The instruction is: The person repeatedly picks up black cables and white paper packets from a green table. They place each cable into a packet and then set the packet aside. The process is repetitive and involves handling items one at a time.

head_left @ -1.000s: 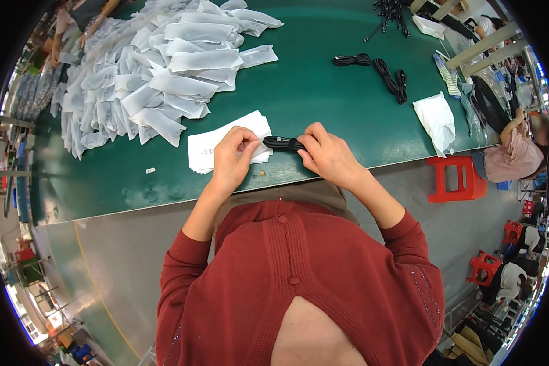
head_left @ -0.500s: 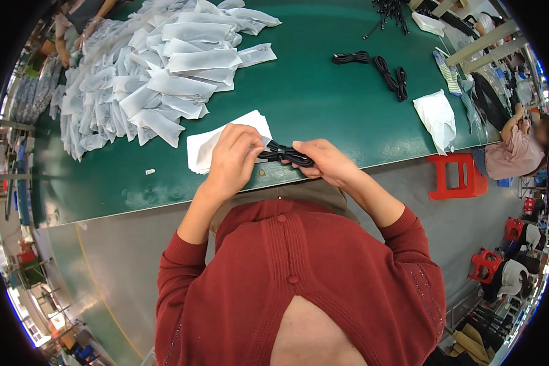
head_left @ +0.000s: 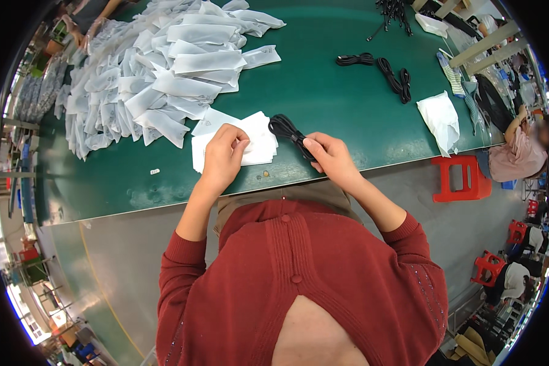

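My right hand (head_left: 332, 157) grips one end of a coiled black cable (head_left: 288, 131), bundled into a long loop. The coil's far end points up and left, just right of a stack of flat white plastic bags (head_left: 261, 143). Over that stack is my left hand (head_left: 223, 156), its fingers curled and thumb drawn to the fingertips. Whatever lies in that pinch, if anything, is too small to make out. One translucent bag (head_left: 213, 120) sticks out beyond the stack's far edge, above my left hand.
A large heap of filled translucent bags (head_left: 146, 79) covers the table's far left. Further coiled black cables (head_left: 394, 80) lie at the right, near a white bag (head_left: 439, 122). A red stool (head_left: 462, 179) stands past the table's front edge. Other people sit or work at both sides.
My hands have drawn apart. The cable coil, earlier between both hands, is now in my right hand alone and angled up-left. My left hand has come down over the bag stack.
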